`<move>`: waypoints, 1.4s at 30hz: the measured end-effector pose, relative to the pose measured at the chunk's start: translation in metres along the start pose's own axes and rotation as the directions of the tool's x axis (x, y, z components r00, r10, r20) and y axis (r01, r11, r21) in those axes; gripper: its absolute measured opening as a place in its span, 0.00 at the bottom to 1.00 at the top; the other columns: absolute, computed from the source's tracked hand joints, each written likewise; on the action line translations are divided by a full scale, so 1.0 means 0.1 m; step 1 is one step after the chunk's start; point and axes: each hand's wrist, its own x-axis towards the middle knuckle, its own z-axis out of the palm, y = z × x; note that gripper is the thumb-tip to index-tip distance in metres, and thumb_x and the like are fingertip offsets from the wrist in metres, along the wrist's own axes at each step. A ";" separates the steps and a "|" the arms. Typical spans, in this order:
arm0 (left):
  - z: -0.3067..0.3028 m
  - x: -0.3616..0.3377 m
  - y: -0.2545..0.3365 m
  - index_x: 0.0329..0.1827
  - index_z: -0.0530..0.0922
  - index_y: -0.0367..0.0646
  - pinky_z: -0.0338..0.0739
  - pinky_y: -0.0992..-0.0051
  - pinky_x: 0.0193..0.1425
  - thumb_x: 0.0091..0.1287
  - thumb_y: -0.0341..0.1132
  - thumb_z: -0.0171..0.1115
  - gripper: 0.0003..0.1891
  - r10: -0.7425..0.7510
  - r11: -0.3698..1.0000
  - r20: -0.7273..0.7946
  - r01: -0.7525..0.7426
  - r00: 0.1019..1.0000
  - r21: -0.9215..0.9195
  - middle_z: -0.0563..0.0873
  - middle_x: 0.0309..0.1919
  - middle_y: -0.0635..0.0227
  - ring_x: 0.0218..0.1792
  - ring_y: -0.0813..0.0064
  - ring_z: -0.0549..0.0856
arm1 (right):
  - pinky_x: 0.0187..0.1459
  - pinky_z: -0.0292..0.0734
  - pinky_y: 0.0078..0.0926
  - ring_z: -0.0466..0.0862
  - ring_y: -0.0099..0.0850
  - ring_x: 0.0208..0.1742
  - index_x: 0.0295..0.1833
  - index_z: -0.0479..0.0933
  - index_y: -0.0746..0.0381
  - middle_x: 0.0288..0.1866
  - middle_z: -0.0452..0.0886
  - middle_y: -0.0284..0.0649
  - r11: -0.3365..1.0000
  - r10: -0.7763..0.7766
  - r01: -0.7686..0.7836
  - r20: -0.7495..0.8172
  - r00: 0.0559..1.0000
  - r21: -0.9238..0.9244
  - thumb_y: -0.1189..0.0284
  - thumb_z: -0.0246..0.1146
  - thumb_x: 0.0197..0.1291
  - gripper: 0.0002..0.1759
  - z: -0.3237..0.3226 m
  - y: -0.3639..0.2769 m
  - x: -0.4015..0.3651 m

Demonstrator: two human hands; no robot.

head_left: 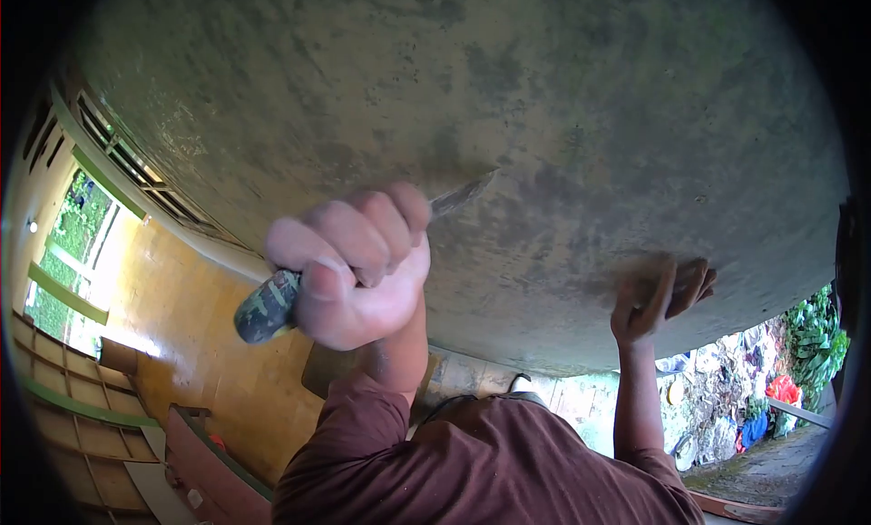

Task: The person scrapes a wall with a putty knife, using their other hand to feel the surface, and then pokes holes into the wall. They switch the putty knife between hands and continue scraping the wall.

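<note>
My left hand (pixel 354 262) is closed in a fist around a scraper. Its thick, camouflage-patterned handle (pixel 268 309) sticks out past my thumb at the lower left. From the little-finger side, the thin grey scraper blade (pixel 463 196) points up and right, its end at or very near the wall (pixel 544 80). That wall is grey-green, with dark blotches and scuffed pale patches. On the right, my right hand (pixel 667 298) rests against the lower part of the wall with its fingers spread apart, holding nothing. My fingers hide the middle of the scraper.
At left are a tan tiled floor (pixel 172 271), a bright window opening (pixel 73 216) and a reddish-brown panel (pixel 213 461). A dark seat-like object (pixel 327 371) is beside my left arm. Outdoors at right lie scattered litter (pixel 717 398), a red bag (pixel 783 391) and green plants (pixel 817 334).
</note>
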 end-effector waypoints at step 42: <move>-0.09 0.03 -0.08 0.27 0.63 0.49 0.54 0.73 0.24 0.67 0.36 0.52 0.11 0.060 0.977 -0.086 -0.076 0.995 -0.198 0.62 0.15 0.76 0.15 0.80 0.56 | 0.73 0.36 0.64 0.47 0.61 0.78 0.67 0.66 0.63 0.74 0.53 0.63 1.000 -0.011 0.010 -0.047 0.999 -0.024 0.57 0.58 0.65 0.30 0.11 0.04 -0.12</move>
